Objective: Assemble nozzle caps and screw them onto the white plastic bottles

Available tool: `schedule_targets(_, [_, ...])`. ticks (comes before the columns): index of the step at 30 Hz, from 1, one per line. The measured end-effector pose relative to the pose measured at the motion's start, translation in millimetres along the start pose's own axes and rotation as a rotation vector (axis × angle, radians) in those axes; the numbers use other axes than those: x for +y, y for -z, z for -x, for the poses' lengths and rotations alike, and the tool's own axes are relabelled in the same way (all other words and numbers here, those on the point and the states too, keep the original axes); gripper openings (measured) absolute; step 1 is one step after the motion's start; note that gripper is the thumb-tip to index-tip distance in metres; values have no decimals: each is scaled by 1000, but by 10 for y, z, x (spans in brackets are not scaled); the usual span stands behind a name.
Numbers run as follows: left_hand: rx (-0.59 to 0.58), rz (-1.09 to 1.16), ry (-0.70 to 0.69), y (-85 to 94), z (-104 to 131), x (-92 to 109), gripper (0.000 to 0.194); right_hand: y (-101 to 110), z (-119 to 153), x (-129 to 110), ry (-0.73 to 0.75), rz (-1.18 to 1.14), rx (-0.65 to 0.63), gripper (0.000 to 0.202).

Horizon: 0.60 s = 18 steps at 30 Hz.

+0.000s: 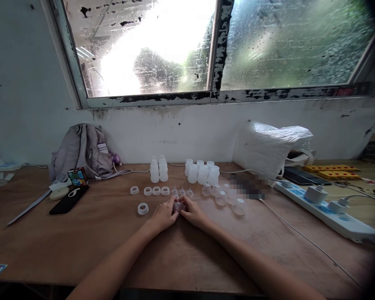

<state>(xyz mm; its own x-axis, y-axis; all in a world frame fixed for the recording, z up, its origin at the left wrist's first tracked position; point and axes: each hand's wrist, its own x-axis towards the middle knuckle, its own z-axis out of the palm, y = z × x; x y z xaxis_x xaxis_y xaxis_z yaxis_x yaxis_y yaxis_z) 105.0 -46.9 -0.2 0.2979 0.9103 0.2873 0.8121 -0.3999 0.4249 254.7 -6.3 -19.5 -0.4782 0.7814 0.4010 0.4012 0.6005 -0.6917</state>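
In the middle of the table my left hand (pixel 166 214) and my right hand (pixel 191 211) meet, fingers closed around the rim of a small clear bottle nipple (pixel 178 206). Fingertips cover part of it. Just beyond them stand a few more clear nipples (pixel 190 192), tips up. To the left lies a single white screw ring (pixel 143 208), with a row of several similar rings (pixel 156 191) behind it. Right of my hands are several clear dome caps (pixel 220 201).
Behind the rings stand stacked white bottles (pixel 155 171), and further right a group of frosted bottles (pixel 202 174). A backpack (pixel 81 152) and black phone (pixel 69 200) occupy the left. On the right are a power strip (pixel 325 212), a cable (pixel 300 233) and a white bag (pixel 264 150).
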Motion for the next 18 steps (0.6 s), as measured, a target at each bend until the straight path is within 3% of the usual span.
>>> schedule_targets(8, [-56,-45,27,38,-1,30,30,6,3,0,-7,15,-5,26])
schedule_targets(18, [-2,-73,29,21,6,45,30,-24,30,-21,50,92,23,19])
